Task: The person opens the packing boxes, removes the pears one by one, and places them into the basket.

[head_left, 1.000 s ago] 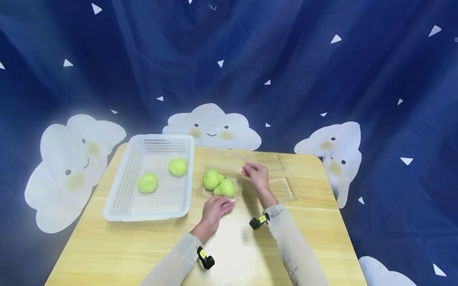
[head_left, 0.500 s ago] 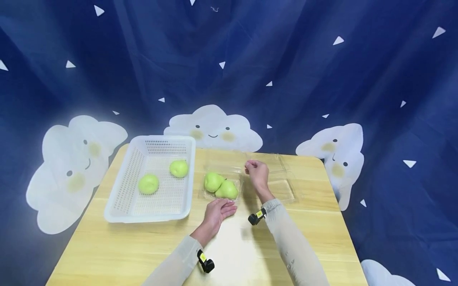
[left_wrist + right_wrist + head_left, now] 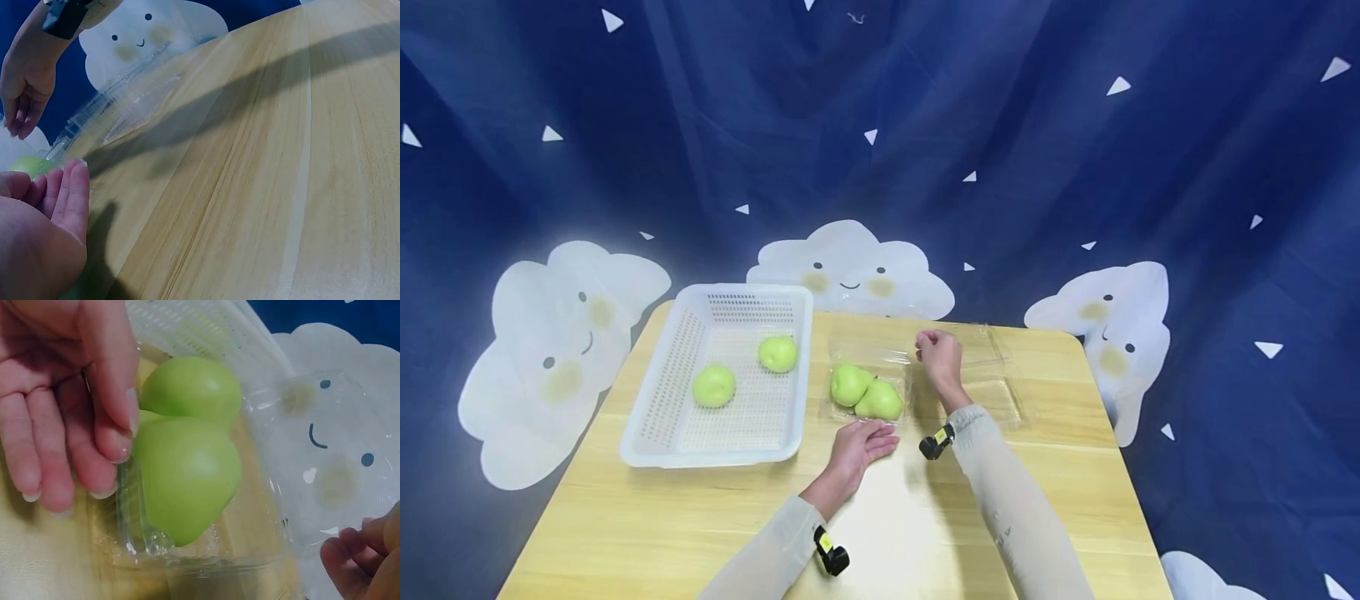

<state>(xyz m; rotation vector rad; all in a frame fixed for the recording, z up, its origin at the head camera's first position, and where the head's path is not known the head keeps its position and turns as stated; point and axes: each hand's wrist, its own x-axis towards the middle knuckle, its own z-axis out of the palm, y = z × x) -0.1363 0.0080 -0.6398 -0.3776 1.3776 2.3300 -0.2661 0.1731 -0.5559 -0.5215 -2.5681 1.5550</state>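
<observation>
Two green pears (image 3: 880, 401) lie side by side in a clear plastic clamshell box (image 3: 262, 559), its hinged lid (image 3: 312, 506) tilted up at the back. At the front rim, my left hand (image 3: 856, 454) pinches the edge between thumb and forefinger (image 3: 112, 447); its other fingers stretch out loosely. My right hand (image 3: 940, 358) is at the right edge of the raised lid, with thumb and fingers (image 3: 340, 565) pinched together on the thin plastic. In the left wrist view, the right hand (image 3: 28, 94) hangs above the box, mostly hidden behind my left hand.
To the left stands a white perforated basket (image 3: 647, 417) with two more green pears (image 3: 713, 386) in it. A second clear clamshell box (image 3: 996, 404) lies open to the right, partly behind my right arm. Wooden table (image 3: 1037, 517); blue curtain (image 3: 880, 125) behind.
My right hand has risen slightly toward the back along the lid's edge. My left hand stays at the front rim, and the pears keep their places in the box.
</observation>
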